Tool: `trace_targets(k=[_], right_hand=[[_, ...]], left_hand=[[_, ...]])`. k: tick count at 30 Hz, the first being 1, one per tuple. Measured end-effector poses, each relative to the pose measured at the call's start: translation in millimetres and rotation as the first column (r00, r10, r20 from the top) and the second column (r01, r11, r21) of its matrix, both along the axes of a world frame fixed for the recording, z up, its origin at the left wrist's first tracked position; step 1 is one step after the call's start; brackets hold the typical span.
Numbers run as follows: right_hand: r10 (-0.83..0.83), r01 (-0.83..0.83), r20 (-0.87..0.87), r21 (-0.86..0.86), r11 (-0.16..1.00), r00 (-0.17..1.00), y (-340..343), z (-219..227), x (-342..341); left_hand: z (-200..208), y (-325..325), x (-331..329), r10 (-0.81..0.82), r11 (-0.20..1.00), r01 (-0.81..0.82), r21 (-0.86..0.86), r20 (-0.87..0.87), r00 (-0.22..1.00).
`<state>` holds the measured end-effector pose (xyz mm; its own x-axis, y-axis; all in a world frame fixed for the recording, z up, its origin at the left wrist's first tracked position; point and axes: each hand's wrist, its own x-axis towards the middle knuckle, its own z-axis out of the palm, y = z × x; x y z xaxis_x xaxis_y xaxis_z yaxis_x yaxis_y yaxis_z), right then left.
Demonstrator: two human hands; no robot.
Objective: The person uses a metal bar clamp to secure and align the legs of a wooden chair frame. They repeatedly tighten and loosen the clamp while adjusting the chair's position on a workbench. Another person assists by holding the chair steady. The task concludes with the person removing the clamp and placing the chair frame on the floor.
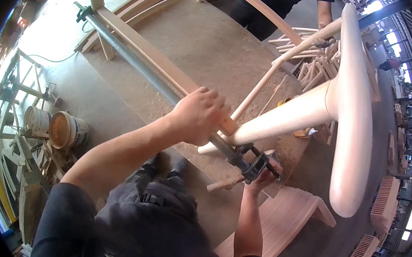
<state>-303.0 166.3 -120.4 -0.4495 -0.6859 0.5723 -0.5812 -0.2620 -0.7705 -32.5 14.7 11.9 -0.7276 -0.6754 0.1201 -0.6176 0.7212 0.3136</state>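
Observation:
A long grey pipe clamp runs alongside a pale wooden rail of a chair-like frame, from the far left toward the near middle. My left hand is closed over the clamp's bar beside the rail's near end. At the clamp's dark screw head, my right hand has its fingers bent around the screw end, partly hidden behind the metal. Just beyond rises a thick, smooth wooden leg, joined to a broad rounded armrest. A short wooden stick pokes out below the clamp head.
The frame rests over a dusty workbench. Another person stands across it, a hand near a pile of curved wooden parts. A curved wooden panel lies at the lower right. Buckets stand at left.

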Motion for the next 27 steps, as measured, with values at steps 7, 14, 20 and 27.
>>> trace_targets(k=[7, 14, 20, 27], right_hand=[[-0.545, -0.488, 0.646, 0.762, 0.426, 0.534, 31, 132, -18], [-0.168, -0.075, 0.353, 0.580, 0.811, 0.920, 82, 90, 6], [-0.110, 0.352, -0.580, 0.324, 0.878, 0.807, 87, 45, 0], [-0.108, 0.053, -0.666, -0.103, 0.993, 0.738, 20, 78, 18]], left_hand=[[-11, 2, 1, -0.011, 1.000, 0.008, -0.018, -0.160, 0.987], [-11, 3, 3, -0.025, 1.000, 0.023, -0.014, -0.111, 0.994], [-13, -3, 7, -0.038, 0.998, 0.033, -0.052, -0.108, 0.993], [-11, -5, 5, -0.041, 0.996, 0.037, -0.077, -0.053, 0.998]])
